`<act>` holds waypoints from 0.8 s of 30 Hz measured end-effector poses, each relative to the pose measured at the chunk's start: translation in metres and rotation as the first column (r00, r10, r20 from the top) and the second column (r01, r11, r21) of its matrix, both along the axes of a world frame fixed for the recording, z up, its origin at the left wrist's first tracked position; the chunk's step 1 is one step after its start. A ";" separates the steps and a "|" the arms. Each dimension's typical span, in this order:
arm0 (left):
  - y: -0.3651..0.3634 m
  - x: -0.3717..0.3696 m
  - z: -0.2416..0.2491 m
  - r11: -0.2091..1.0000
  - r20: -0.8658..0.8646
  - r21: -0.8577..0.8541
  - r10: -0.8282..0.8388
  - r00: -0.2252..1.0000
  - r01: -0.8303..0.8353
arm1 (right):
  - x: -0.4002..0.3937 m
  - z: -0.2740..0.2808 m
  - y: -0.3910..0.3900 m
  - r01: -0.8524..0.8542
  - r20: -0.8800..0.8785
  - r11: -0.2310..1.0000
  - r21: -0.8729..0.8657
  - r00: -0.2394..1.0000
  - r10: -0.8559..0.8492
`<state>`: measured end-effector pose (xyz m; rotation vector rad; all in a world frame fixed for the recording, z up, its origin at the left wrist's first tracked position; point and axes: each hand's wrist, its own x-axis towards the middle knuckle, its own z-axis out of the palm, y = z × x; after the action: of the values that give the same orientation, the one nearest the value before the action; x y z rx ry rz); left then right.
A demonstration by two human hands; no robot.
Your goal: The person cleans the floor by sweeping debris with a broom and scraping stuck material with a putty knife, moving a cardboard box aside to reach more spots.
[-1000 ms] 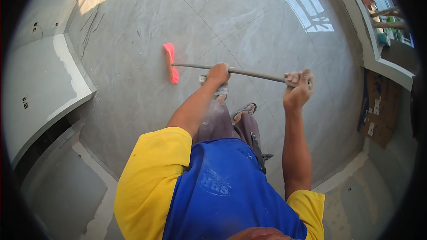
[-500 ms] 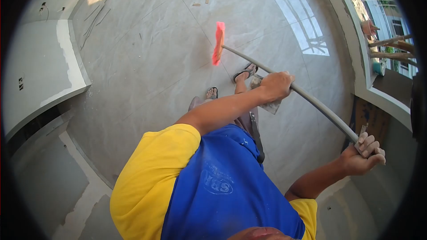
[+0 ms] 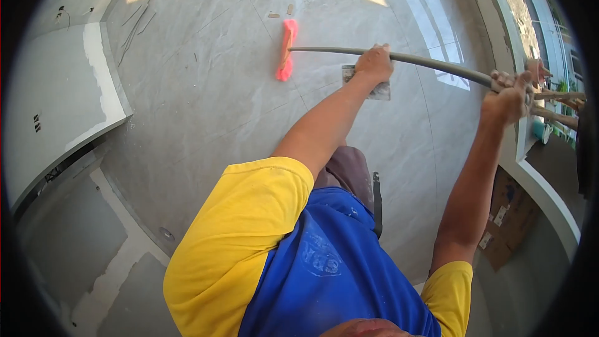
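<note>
My left hand (image 3: pixel 375 64) is wrapped round the middle of a long grey pole (image 3: pixel 437 64). At the pole's right end, my right hand (image 3: pixel 508 97) is closed on it, slightly blurred. A narrow pink and orange head (image 3: pixel 287 50) sits at the far left end of the pole, against the grey tiled floor (image 3: pixel 206 100). A flat, stained grey plate (image 3: pixel 381 92) shows behind my left hand; whether that hand also holds it cannot be made out.
Two small tan pieces (image 3: pixel 274 16) lie beyond the pole's head. Thin dark strips (image 3: pixel 133 31) are at the upper left. A grey ledge (image 3: pixel 56 100) borders the left side. Brown cardboard (image 3: pixel 508 218) stands by the right wall, below an opening with wooden poles (image 3: pixel 555 115).
Both hands have moved forward, the right one farther, and the pole lies more level across the view. Its pink head has shifted left and slightly forward. The feet are out of sight.
</note>
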<state>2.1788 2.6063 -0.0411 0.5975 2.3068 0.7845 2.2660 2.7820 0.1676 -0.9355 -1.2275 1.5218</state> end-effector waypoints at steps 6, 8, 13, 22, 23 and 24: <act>-0.288 -0.044 -0.067 0.700 -0.017 -0.695 0.213 0.977 -0.164 | -0.019 -0.146 -0.233 -0.622 0.011 0.691 -0.368 0.740 0.673; -0.325 -0.029 -0.057 0.732 -0.148 -0.622 0.240 0.959 -0.279 | -0.022 -0.131 -0.257 -0.613 -0.098 0.649 -0.450 0.757 0.647; -0.225 -0.037 0.011 0.953 -0.092 -0.266 0.121 0.988 -0.142 | -0.017 -0.055 -0.146 -0.560 -0.135 0.795 -0.234 0.828 0.544; 0.077 -0.077 0.152 0.769 0.014 0.571 -0.359 0.933 0.287 | -0.017 0.195 -0.040 -0.232 -0.016 0.840 0.491 0.961 0.275; 0.102 -0.091 0.149 0.767 0.020 0.573 -0.366 0.931 0.289 | -0.032 0.197 -0.045 -0.215 0.076 0.772 0.598 0.974 0.213; 0.124 -0.110 0.140 0.766 0.028 0.575 -0.370 0.929 0.288 | -0.058 0.181 -0.048 -0.231 0.125 0.734 0.639 0.972 0.197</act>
<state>2.0687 2.7300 0.0990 1.1361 1.7458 1.2928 2.2082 2.7342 0.3486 -0.3669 -1.7921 1.0926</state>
